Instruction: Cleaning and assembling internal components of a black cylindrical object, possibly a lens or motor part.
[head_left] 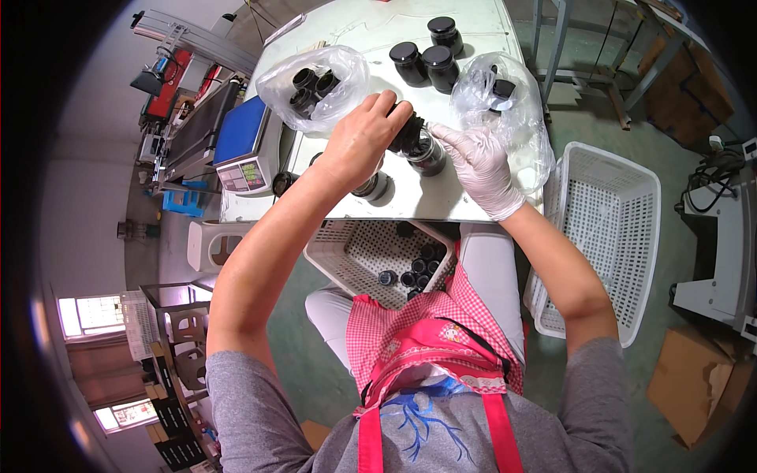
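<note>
My left hand (364,140), bare, grips a ribbed black cup-like piece (408,135), tilted over the table's near side. Right below it stands a clear jar (429,160) with dark contents. My right hand (479,165), in a white glove, is closed at the jar's upper right rim, its fingertips close to the black piece. Another jar (372,188) stands under my left wrist, partly hidden. A clear plastic bag (276,83) holding black cup-like pieces lies beyond my left hand. By my right hand is a second plastic bag (530,142) with a black lid-like piece inside.
Three black lidded jars (441,67) stand at the table's (371,24) far side. A blue-topped scale (240,130) sits at left. A white crate (335,251) under the table edge holds several small black pieces; another white crate (646,213) stands at right.
</note>
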`<state>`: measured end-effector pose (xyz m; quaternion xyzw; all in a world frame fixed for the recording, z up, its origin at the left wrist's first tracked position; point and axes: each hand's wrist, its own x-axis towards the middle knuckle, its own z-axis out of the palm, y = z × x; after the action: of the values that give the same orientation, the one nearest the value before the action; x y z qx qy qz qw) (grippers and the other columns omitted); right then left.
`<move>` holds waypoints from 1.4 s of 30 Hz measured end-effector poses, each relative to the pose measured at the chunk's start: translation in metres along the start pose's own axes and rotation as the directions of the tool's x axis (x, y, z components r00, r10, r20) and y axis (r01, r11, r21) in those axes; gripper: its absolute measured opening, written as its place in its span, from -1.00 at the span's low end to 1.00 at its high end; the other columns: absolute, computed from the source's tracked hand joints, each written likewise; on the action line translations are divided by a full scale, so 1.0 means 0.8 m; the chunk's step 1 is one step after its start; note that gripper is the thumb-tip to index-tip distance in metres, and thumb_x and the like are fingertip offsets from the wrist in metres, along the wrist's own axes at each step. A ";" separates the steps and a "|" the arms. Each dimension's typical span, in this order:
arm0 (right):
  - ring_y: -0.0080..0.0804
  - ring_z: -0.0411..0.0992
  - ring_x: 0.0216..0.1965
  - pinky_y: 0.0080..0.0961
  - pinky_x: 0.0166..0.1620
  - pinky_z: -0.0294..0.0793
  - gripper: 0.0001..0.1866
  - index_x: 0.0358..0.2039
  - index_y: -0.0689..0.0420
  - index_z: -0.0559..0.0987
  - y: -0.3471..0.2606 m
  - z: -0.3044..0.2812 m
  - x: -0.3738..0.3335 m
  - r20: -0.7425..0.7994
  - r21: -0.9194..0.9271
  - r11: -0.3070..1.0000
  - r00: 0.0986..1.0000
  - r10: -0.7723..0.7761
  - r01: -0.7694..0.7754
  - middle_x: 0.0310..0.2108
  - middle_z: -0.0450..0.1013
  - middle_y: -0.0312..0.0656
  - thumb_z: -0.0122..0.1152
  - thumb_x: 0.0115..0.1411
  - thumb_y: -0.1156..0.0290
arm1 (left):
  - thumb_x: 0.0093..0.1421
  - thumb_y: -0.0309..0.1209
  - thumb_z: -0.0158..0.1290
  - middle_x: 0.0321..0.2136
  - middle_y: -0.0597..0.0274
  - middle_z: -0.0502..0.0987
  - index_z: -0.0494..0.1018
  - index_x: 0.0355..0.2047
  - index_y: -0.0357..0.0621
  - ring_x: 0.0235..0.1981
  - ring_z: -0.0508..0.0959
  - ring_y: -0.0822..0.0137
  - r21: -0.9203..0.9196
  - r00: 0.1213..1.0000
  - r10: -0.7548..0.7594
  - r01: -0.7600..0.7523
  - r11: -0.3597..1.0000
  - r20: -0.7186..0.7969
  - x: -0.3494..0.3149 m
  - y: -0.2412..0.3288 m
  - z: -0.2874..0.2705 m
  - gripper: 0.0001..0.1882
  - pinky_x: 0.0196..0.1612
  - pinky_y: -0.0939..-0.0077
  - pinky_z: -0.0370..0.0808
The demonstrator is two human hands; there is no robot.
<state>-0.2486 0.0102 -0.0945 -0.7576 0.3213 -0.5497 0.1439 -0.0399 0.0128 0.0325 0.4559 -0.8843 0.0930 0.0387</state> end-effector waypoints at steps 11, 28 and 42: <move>-0.05 0.51 -0.39 -0.22 -0.21 0.51 -0.74 -0.02 -0.04 0.72 -0.021 -0.004 -0.002 0.023 0.129 0.977 0.985 0.170 -0.171 -0.39 0.62 -0.12 0.27 0.30 0.37 | -0.03 -0.75 0.11 -0.09 0.06 0.40 0.35 0.02 -0.18 0.00 0.50 -0.06 -0.023 0.999 -0.034 0.035 0.999 0.033 -0.003 -0.002 0.003 -0.45 -0.05 0.08 0.57; -0.24 0.49 -0.37 -0.29 -0.03 0.50 -0.64 0.07 -0.02 0.68 -0.001 0.000 -0.001 0.067 -0.236 0.963 0.991 -0.116 0.129 -0.47 0.54 -0.26 0.30 0.24 0.41 | -0.06 -0.76 0.12 -0.07 0.06 0.40 0.35 0.03 -0.19 0.02 0.50 -0.04 -0.024 0.998 -0.029 0.030 0.999 0.048 -0.003 -0.001 0.001 -0.42 -0.03 0.09 0.58; -0.17 0.42 -0.41 -0.27 -0.17 0.47 -0.65 0.04 0.01 0.71 0.002 -0.018 -0.002 -0.040 -0.155 0.971 0.981 -0.190 0.182 -0.43 0.56 -0.20 0.33 0.23 0.50 | 0.08 -0.69 0.08 -0.12 0.01 0.41 0.36 -0.03 -0.18 -0.03 0.52 -0.04 -0.006 0.998 -0.048 0.049 0.999 0.029 -0.001 -0.007 0.000 -0.58 -0.06 0.11 0.59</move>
<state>-0.2627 0.0119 -0.0920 -0.7778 0.2932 -0.5553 0.0254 -0.0347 0.0104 0.0331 0.4783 -0.8738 0.0826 0.0298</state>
